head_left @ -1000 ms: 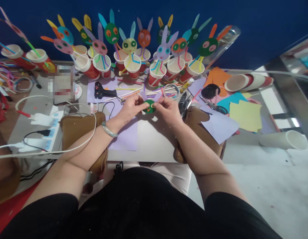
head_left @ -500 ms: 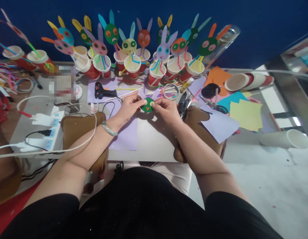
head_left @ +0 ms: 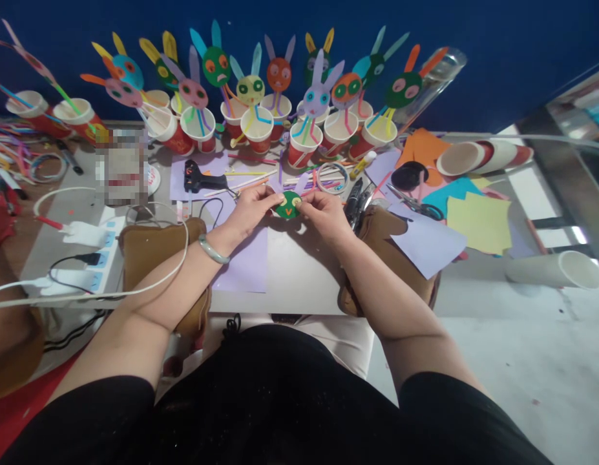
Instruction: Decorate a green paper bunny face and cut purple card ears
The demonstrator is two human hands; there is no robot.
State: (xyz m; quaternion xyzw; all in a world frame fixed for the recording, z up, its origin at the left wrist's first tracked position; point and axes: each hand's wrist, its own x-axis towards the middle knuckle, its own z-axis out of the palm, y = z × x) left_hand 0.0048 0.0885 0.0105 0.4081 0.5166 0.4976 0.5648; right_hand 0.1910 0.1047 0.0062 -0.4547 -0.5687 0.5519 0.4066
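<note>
Between my two hands is a round green paper rabbit face [head_left: 288, 205] with yellow eyes and a small orange V-shaped mouth. My left hand [head_left: 253, 208] pinches its left edge between thumb and fingers. On the other side, my right hand [head_left: 325, 216] grips the right edge, its fingertips by one eye. A pale purple ear [head_left: 302, 183] shows above the face. The face is held above the table, over a purple paper sheet [head_left: 241, 265] and bare tabletop. To the left of my hands lies a black glue gun [head_left: 202, 177].
Red and white paper cups [head_left: 257, 129] with paper rabbits line the back wall. Scissors [head_left: 418, 203] and coloured paper [head_left: 478, 219] lie right, near stacked cups [head_left: 483, 158]. A power strip [head_left: 105, 252] with cables stands left. Brown cushions [head_left: 163, 252] flank my forearms.
Both hands keep their hold on the green rabbit face, which has tilted very slightly. Nothing else has visibly moved.
</note>
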